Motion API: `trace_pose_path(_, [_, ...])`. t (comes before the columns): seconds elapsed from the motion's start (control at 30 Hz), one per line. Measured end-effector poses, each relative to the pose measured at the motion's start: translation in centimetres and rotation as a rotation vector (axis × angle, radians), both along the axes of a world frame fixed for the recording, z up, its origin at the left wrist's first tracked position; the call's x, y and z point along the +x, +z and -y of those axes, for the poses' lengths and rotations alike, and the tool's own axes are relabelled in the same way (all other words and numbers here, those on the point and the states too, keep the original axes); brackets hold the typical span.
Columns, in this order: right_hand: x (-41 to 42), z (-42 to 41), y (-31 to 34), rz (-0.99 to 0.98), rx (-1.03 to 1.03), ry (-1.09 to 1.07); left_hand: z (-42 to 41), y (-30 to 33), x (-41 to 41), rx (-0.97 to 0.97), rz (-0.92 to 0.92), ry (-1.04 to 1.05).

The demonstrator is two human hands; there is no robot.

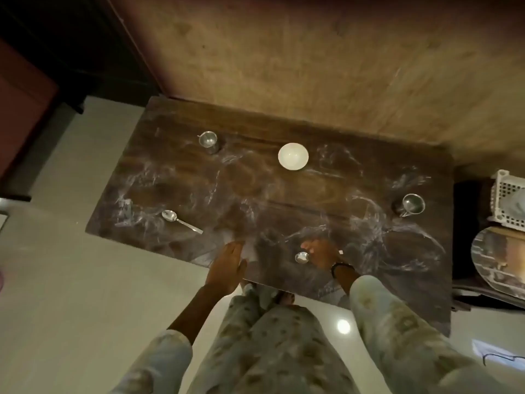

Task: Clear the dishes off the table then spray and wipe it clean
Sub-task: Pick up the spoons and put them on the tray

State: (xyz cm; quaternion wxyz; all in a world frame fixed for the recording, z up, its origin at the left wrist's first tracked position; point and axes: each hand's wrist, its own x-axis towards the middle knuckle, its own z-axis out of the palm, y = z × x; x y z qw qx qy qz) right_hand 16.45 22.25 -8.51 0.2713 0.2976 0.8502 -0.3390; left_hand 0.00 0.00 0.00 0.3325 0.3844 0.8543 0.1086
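Dark smeared wooden table (284, 194), right hand (321, 255) at its near edge pinching a small steel spoon (301, 257) — left hand (227, 265) flat, fingers together, white round bowl (293, 156) toward its far edge.

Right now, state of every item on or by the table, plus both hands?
table: smeared with white streaks, not wiped
white bowl: upright, looks empty
left steel cup: upright, looks empty
right steel cup: upright, looks empty
loose spoon: lying flat, untouched
held spoon: gripped by right hand
right hand: closed on held spoon
left hand: open, flat at table edge
white basket: beside table, contents unclear
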Motion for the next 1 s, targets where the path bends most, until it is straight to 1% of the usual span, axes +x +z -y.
trace_pose_path(0.07, [-0.5, -0.4, -1.2, 0.018, 0.002, 0.008, 0.2, -1.0, -0.4, -0.003, 0.014, 0.079])
trace_pose_path(0.13, [-0.6, -0.6, -2.5, 0.057, -0.009, 0.018, 0.5, -1.8, -0.4, -0.047, 0.039, 0.134])
trace_pose_path(0.3, [-1.3, -1.0, -5.9, 0.068, 0.013, 0.072, 1.2, -4.5, -0.8, -0.087, 0.076, 0.164])
trace_pose_path(0.47, [-2.7, -0.3, -6.6, 0.075, 0.012, 0.167, 1.6, -6.9, -1.9, -0.116, 0.097, 0.161])
trace_pose_path(0.57, [-3.1, 0.0, -7.4, 0.12, 0.024, 0.147, 1.7, -7.7, -3.1, -0.129, 0.095, 0.191])
trace_pose_path(0.63, [-3.5, 0.2, -7.1, 0.102, 0.0, 0.175, 1.9, -7.9, -4.0, -0.137, 0.106, 0.232])
trace_pose_path(0.7, [-4.3, 0.3, -6.2, 0.062, -0.046, 0.146, 1.9, -8.0, -4.9, -0.124, 0.125, 0.288])
trace_pose_path(0.77, [-5.8, 0.4, -5.0, -0.014, -0.106, 0.039, 1.8, -7.9, -6.0, -0.078, 0.176, 0.424])
trace_pose_path(0.87, [-9.8, 0.8, -2.4, -0.183, -0.206, -0.102, 2.1, -8.5, -9.0, 0.0, 0.25, 0.713])
trace_pose_path(1.0, [-16.2, 2.4, 0.9, -0.374, -0.268, -0.175, 2.9, -10.4, -14.9, 0.059, 0.288, 1.085])
